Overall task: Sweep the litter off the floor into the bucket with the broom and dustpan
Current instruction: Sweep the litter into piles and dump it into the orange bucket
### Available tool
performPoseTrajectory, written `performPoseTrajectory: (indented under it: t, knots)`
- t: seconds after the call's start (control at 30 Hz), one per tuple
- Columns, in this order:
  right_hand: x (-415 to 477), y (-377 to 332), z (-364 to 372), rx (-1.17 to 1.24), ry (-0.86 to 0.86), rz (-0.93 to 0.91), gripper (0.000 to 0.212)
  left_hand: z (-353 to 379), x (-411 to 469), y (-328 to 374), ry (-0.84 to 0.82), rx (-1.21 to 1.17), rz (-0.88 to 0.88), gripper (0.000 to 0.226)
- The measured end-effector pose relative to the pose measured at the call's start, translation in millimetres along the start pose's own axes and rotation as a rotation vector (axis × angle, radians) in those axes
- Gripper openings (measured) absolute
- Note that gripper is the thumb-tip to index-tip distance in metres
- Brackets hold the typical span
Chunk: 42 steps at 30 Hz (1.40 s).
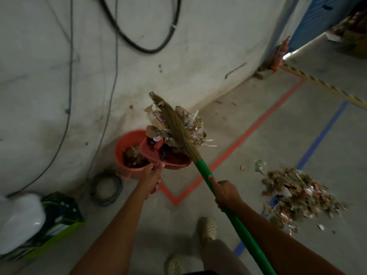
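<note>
Left hand (pixel 153 175): gripping the dustpan (pixel 178 164) handle, pan at the bucket's (pixel 123 141) 3 o'clock rim.
Right hand (pixel 224 192): clenched round the broom (pixel 200 167), bristles pinning litter (pixel 194 133).
Floor pile (pixel 297 197): 3 o'clock.

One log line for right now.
left hand grips dustpan | right hand grips broom | bristles on heaped litter | dustpan at bucket rim | floor pile unswept

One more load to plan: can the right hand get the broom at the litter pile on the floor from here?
Probably yes. The right hand holds the broom, and the litter pile lies on open floor on that side. The bristles first have to lift off the loaded dustpan.
</note>
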State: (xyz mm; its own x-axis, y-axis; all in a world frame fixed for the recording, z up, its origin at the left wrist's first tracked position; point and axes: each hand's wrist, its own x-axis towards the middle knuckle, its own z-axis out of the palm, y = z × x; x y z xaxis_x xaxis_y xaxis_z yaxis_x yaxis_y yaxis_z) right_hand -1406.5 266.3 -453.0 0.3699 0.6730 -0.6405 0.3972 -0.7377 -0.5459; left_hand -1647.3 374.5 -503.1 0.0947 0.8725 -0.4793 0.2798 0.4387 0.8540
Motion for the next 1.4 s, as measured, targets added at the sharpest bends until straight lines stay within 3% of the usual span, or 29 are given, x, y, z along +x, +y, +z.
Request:
performPoseTrajectory:
  t: [0.27, 0.47, 0.63, 0.93, 1.1, 1.27, 1.4]
  knots:
    - [56.5, -78.2, 50.9, -0.162, -0.158, -0.145, 0.059, -78.0, 32.4, -30.7, 0.197, -0.117, -0.077, 0.025]
    - [126.5, -127.6, 75.0, -0.287, -0.292, -0.197, 0.062, -102.1, 75.5, -37.6, 0.302, -0.149, -0.173, 0.037]
    - [190.4, -158.8, 92.2, -0.383, -0.337, -0.218, 0.058, -109.2, 128.1, -49.5, 0.356, -0.177, -0.228, 0.03]
    - [323.5, -168.8, 155.3, -0.383, -0.356, -0.094, 0.061, -116.4, 258.2, -119.5, 0.322, -0.222, -0.405, 0.037]
    - [379.1, -163.8, 192.1, -0.376, -0.364, -0.012, 0.059, -125.2, 332.1, -159.3, 0.296, -0.216, -0.6, 0.039]
    - [412.0, -172.8, 230.5, -0.42, -0.35, 0.083, 0.056, -134.7, 403.5, -161.5, 0.251, -0.188, -0.775, 0.026]
    - [433.7, -196.8, 253.8, -0.46, -0.341, 0.131, 0.059, -148.4, 453.6, -148.0, 0.213, -0.133, -0.786, 0.011]
